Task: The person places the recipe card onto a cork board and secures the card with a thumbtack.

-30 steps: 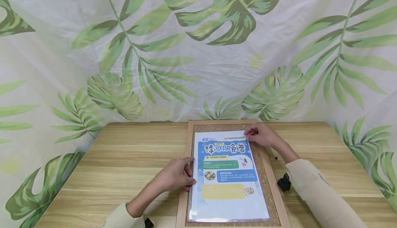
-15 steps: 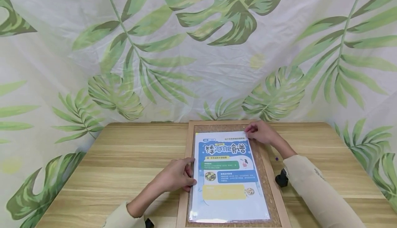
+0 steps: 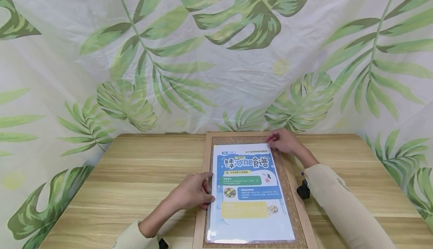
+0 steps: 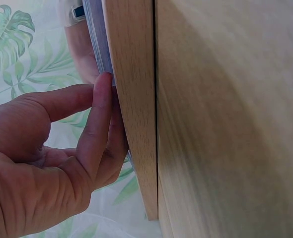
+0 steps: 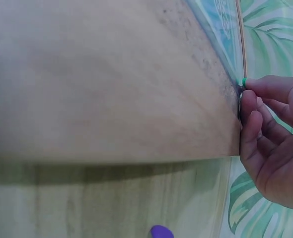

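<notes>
A printed poster (image 3: 252, 228), blue and white with a glossy clear surface, lies on a wood-framed cork board (image 3: 299, 226). My left hand (image 3: 189, 192) rests at the poster's left edge, index finger and thumb touching it at separate spots; the left wrist view has these fingertips (image 4: 103, 82) right against the sheet edge beside the frame. At the poster's top right corner, my right hand (image 3: 283, 142) pinches a small green push pin (image 5: 244, 81) between thumb and index finger. The pin's point is hidden. A small yellow pin (image 3: 215, 146) sits at the top left corner.
The board lies on a wooden table (image 3: 149, 155), its far end close to the leaf-print curtain (image 3: 189, 102). A small purple pin (image 5: 161, 231) is on the table right of the board. Black wrist devices (image 3: 303, 189) show by both sleeves.
My right forearm has shifted slightly left toward the board, and the right hand has risen a little at the same corner. The left hand and poster look nearly still.
</notes>
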